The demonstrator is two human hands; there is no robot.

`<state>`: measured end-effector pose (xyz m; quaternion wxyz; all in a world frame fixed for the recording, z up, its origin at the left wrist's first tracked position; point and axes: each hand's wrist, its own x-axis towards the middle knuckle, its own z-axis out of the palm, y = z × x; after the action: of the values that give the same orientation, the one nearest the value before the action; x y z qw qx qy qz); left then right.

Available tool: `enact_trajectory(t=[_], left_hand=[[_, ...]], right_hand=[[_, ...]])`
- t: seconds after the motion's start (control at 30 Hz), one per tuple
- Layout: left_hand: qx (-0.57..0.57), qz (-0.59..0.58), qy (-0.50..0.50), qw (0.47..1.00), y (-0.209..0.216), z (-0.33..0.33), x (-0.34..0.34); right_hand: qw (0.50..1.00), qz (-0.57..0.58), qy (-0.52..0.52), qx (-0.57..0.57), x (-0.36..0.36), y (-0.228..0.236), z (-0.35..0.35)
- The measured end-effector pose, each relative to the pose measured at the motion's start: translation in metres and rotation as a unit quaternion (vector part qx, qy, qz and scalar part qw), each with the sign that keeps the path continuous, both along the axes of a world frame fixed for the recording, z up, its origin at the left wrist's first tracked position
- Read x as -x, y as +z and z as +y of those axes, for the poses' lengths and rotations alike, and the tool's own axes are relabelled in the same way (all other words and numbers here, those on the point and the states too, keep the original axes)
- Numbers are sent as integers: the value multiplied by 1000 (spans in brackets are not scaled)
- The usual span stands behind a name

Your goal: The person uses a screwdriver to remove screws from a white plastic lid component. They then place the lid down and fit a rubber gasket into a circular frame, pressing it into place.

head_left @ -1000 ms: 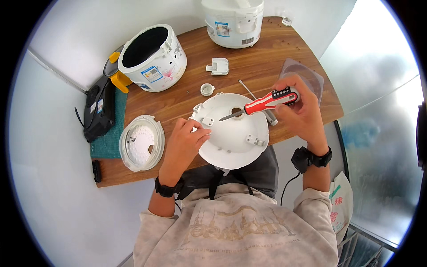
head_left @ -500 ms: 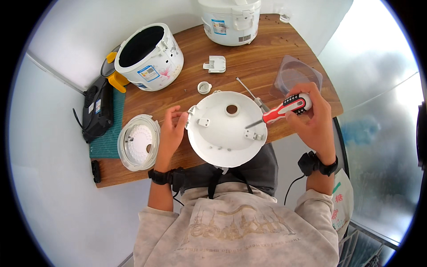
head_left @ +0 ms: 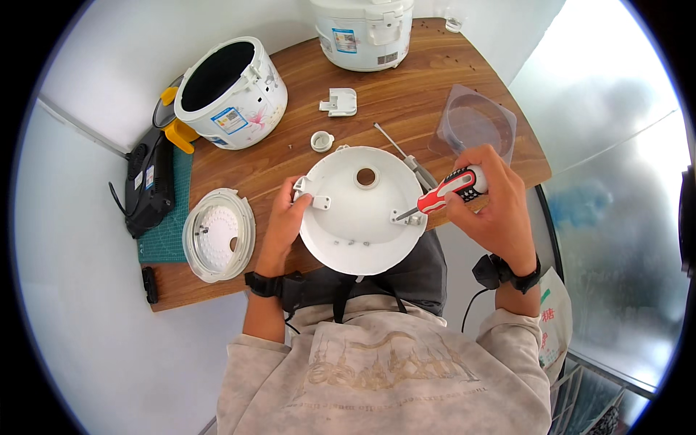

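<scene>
A white, bowl-shaped rice cooker lid shell [head_left: 351, 214] lies inside up at the table's near edge, partly over my lap. My left hand [head_left: 286, 217] grips its left rim, thumb on the inside by a white hinge bracket [head_left: 320, 202]. In my right hand [head_left: 494, 206] is a screwdriver [head_left: 440, 198] with a red, white and black handle, held at a slant. Its tip touches or nearly touches the small bracket [head_left: 401, 217] on the shell's right inner side. Several small screws [head_left: 351, 243] lie loose in the near part of the shell.
Left of the shell sits a clear-rimmed inner lid [head_left: 243, 210]. Beyond are a small round cap [head_left: 321, 141], a white plastic piece [head_left: 339, 102], a grey-handled screwdriver [head_left: 419, 172], a transparent tray [head_left: 500, 119] and two cooker bodies [head_left: 272, 109]. A black device [head_left: 150, 192] rests on a green mat [head_left: 163, 243].
My left hand has closed on the shell's left rim. The screwdriver tip has moved from above the right bracket down to it. The whole view has shifted slightly.
</scene>
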<state>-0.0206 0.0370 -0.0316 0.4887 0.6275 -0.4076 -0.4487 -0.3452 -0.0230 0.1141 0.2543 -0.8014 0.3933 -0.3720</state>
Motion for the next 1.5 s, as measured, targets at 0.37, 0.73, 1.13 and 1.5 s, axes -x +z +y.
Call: enact_trajectory(t=[0.37, 0.73, 1.13, 1.5], left_hand=[[-5, -11, 13, 1000, 8, 1, 6], [1, 3, 30, 1000, 6, 2, 9], [0, -23, 38, 999, 17, 3, 14], [35, -36, 39, 998, 15, 4, 19]], right_hand=[[1000, 12, -3, 13, -4, -5, -3], [1000, 1, 0, 12, -3, -6, -3], [983, 16, 147, 108, -10, 1, 4], [951, 250, -36, 177, -20, 11, 19]])
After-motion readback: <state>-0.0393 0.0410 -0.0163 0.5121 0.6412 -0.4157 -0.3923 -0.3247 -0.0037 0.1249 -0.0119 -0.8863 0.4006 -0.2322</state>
